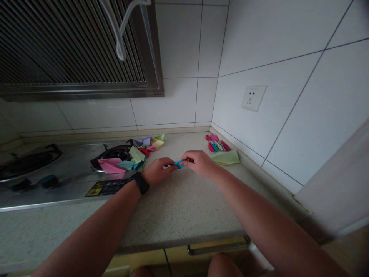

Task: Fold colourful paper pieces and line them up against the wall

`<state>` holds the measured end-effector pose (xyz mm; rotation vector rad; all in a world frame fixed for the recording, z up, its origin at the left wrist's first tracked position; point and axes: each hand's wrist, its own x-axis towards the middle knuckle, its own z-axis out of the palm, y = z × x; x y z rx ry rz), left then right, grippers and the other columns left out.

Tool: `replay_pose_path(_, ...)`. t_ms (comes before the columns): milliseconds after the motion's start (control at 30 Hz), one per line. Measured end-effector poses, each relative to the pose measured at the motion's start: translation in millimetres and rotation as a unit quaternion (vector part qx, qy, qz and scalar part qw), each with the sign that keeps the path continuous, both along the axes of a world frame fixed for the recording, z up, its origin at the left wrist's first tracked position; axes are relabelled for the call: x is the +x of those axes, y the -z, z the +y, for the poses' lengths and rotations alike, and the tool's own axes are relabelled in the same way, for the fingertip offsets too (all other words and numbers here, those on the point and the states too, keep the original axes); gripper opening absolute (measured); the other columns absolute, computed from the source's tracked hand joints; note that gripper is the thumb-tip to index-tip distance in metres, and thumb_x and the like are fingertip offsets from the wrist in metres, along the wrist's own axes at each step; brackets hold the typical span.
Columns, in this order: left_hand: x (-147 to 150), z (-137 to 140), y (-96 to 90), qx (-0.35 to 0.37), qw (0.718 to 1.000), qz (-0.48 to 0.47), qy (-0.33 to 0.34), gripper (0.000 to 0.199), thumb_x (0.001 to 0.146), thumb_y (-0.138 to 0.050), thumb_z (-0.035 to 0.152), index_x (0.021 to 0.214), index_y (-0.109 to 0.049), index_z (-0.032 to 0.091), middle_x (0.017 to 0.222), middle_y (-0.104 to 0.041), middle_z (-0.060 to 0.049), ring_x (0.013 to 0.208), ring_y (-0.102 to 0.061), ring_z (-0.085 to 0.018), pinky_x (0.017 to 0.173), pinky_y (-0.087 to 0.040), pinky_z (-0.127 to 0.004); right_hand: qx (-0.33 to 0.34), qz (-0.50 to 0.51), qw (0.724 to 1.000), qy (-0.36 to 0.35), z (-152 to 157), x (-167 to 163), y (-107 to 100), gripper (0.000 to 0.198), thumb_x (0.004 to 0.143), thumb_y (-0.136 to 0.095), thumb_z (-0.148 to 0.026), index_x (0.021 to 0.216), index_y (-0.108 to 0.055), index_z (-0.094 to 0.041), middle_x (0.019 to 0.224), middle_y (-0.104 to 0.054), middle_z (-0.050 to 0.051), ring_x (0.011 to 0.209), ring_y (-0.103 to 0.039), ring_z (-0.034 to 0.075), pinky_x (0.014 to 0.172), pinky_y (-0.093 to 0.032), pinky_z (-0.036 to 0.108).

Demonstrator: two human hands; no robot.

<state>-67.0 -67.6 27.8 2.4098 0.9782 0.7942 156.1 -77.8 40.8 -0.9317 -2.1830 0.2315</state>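
A small piece of folded blue paper (179, 164) is held between both hands, just above the speckled countertop (184, 207). My left hand (158, 170), with a black watch on its wrist, pinches the paper's left end. From the other side, the fingers of my right hand (198, 162) are closed on its right end. Part of the paper is hidden by the fingers. Light green paper (226, 157) lies just beyond my right hand. Left of my left hand, a pink folded paper (112, 165) and a pale green one (136, 155) rest by the burner.
More folded papers (157, 142) lie behind my left hand. Small colourful folded pieces (217, 144) are grouped near the right wall. A gas stove (75, 192) fills the left, under a range hood (155, 77). A wall socket (254, 97) is at right; a drawer handle (219, 246) is below.
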Motion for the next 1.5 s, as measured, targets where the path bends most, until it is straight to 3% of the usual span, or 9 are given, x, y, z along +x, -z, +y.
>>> replay_pose_path(200, -3, 12, 8.5, 0.006, 0.987, -0.124, -0.102, 0.034, 0.086, -0.057, 0.044, 0.107, -0.062, 0.018, 0.105, -0.063, -0.009, 0.083, -0.063, -0.017, 0.067, -0.051, -0.027, 0.171, -0.002, 0.982, 0.079, -5, 10, -10, 0.018, 0.090, -0.058, -0.034, 0.084, -0.064, -0.018, 0.076, -0.064, 0.002, 0.064, -0.054, 0.011, 0.062, -0.037, 0.023)
replay_pose_path(300, -2, 11, 7.3, -0.103, 0.978, -0.152, -0.097, 0.039, 0.088, -0.050, 0.052, 0.098, -0.062, 0.016, 0.088, -0.063, -0.007, 0.070, -0.062, -0.015, 0.052, -0.045, -0.023, 0.229, 0.002, 0.967, 0.107, -6, 13, -13, 0.017, 0.092, -0.055, -0.031, 0.085, -0.064, -0.018, 0.076, -0.064, 0.003, 0.065, -0.054, 0.012, 0.063, -0.038, 0.025)
replay_pose_path(433, 3, -2, -1.2, -0.255, 0.947, -0.196, 0.003, 0.054, 0.091, -0.039, 0.059, 0.100, -0.065, 0.013, 0.088, -0.064, -0.010, 0.071, -0.064, -0.017, 0.046, -0.041, -0.020, 0.254, -0.059, 0.962, 0.083, -12, 12, -14, 0.018, 0.094, -0.052, -0.030, 0.090, -0.065, -0.019, 0.080, -0.065, 0.005, 0.075, -0.057, 0.015, 0.071, -0.040, 0.028)
replay_pose_path(600, 3, -11, -7.6, -0.327, 0.914, -0.228, 0.074, 0.059, 0.090, -0.039, 0.064, 0.105, -0.064, 0.013, 0.099, -0.065, -0.015, 0.076, -0.065, -0.018, 0.044, -0.038, -0.018, 0.208, -0.145, 0.967, 0.030, -19, 6, -16, 0.025, 0.096, -0.047, -0.033, 0.093, -0.068, -0.021, 0.088, -0.065, 0.008, 0.081, -0.056, 0.019, 0.073, -0.038, 0.032)
replay_pose_path(800, -1, -3, -3.7, -0.319, 0.914, -0.246, 0.051, 0.047, 0.087, -0.052, 0.057, 0.092, -0.063, 0.012, 0.093, -0.065, -0.012, 0.072, -0.062, -0.016, 0.050, -0.045, -0.021, 0.179, -0.154, 0.972, -0.014, -19, 4, -15, 0.024, 0.096, -0.048, -0.034, 0.103, -0.068, -0.022, 0.095, -0.064, 0.009, 0.085, -0.056, 0.020, 0.074, -0.040, 0.032)
replay_pose_path(1033, -2, -1, -4.5, -0.324, 0.902, -0.283, 0.039, 0.042, 0.087, -0.054, 0.054, 0.092, -0.062, 0.013, 0.093, -0.063, -0.010, 0.074, -0.062, -0.015, 0.052, -0.046, -0.022, 0.208, -0.182, 0.961, -0.013, -19, 2, -13, 0.020, 0.095, -0.050, -0.027, 0.105, -0.067, -0.023, 0.099, -0.062, 0.008, 0.089, -0.057, 0.019, 0.076, -0.043, 0.032)
replay_pose_path(1233, -3, 3, -4.5, -0.290, 0.912, -0.289, 0.000, 0.038, 0.080, -0.064, 0.051, 0.080, -0.058, 0.013, 0.081, -0.061, -0.005, 0.068, -0.060, -0.012, 0.049, -0.043, -0.019, 0.198, -0.210, 0.957, -0.022, -20, -3, -12, 0.019, 0.090, -0.058, -0.032, 0.105, -0.066, -0.023, 0.103, -0.059, 0.008, 0.094, -0.055, 0.020, 0.080, -0.046, 0.033)
replay_pose_path(1400, -3, 7, -3.5, -0.259, 0.921, -0.291, -0.011, 0.036, 0.079, -0.066, 0.049, 0.077, -0.057, 0.014, 0.077, -0.060, -0.003, 0.065, -0.059, -0.011, 0.048, -0.042, -0.019, 0.067, -0.034, 0.997, -0.019, -13, -4, -5, 0.050, 0.082, -0.067, -0.043, 0.125, -0.052, -0.022, 0.110, -0.056, 0.009, 0.086, -0.055, 0.017, 0.074, -0.047, 0.030)
replay_pose_path(1500, -1, 5, -4.1, -0.270, 0.915, -0.299, -0.003, 0.036, 0.077, -0.068, 0.049, 0.078, -0.055, 0.015, 0.075, -0.060, -0.001, 0.065, -0.060, -0.012, 0.049, -0.043, -0.020, -0.068, 0.067, 0.995, -0.013, -4, -3, 4, 0.046, 0.088, -0.057, -0.044, 0.126, -0.048, -0.019, 0.101, -0.058, 0.006, 0.071, -0.052, 0.012, 0.065, -0.044, 0.026)
